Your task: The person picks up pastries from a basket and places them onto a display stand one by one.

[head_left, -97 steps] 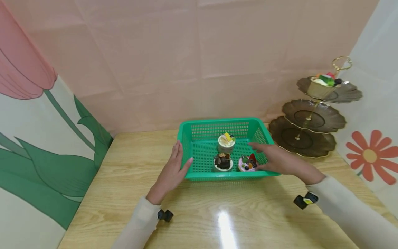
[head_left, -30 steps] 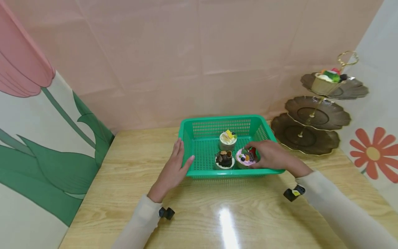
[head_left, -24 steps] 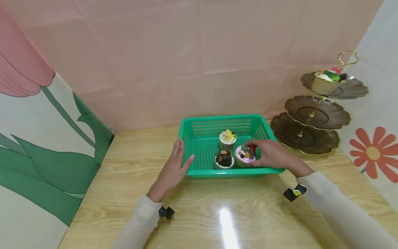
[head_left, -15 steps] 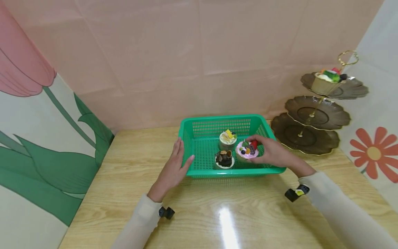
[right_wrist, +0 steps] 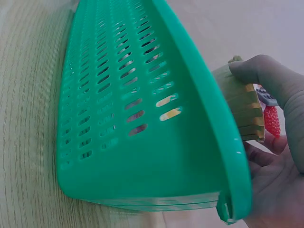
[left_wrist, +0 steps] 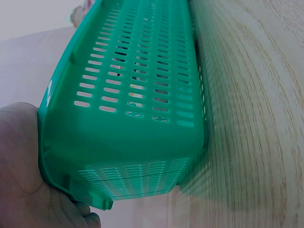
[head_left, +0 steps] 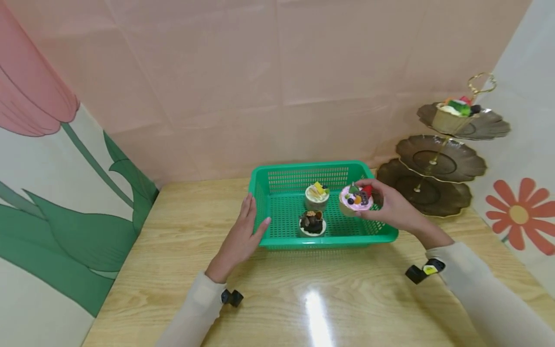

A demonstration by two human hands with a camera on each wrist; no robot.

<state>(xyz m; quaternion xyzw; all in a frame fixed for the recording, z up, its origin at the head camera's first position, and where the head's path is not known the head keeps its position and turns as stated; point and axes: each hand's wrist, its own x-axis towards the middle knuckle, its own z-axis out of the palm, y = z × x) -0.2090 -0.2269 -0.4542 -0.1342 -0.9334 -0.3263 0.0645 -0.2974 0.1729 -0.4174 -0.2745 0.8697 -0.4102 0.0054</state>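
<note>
My right hand holds a pink-frosted cupcake topped with fruit and a strawberry, above the right end of the green plastic basket. In the right wrist view, thumb and fingers grip the cupcake's pleated wrapper over the basket rim. My left hand rests against the basket's left side, fingers straight and thumb at the front corner. Inside the basket, a chocolate-topped cupcake sits at the front and a white-cream cupcake with a yellow piece on top stands behind it.
At the back right stands a brown three-tier cake stand with a gold ring handle. A fruit-topped cupcake sits on its top tier. The wooden table meets a pink backdrop behind the basket.
My right hand reached into the basket, took hold of the pink cupcake and has lifted it up and to the right. The left hand stays at the basket's left side.
</note>
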